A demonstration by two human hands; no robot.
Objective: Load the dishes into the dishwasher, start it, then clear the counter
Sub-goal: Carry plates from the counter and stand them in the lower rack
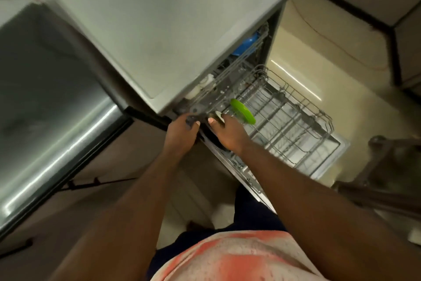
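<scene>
While loading is under way, the left hand [182,130] grips the grey wire upper rack [227,89]; the right hand [227,134] holds a small pale dish [219,116]. At 2 o'clock the grey wire lower rack [296,125] carries only a lime-green plastic plate [242,111]; starting and tabletop clearing remain.

Both arms reach forward; left hand [181,129] and right hand [229,133] side by side, fingers curled

bare forearms run back from the left hand [182,131] and right hand [229,136]; behind them, a white-and-coral mottled shirt [239,255] over dark navy trousers [252,214].
</scene>
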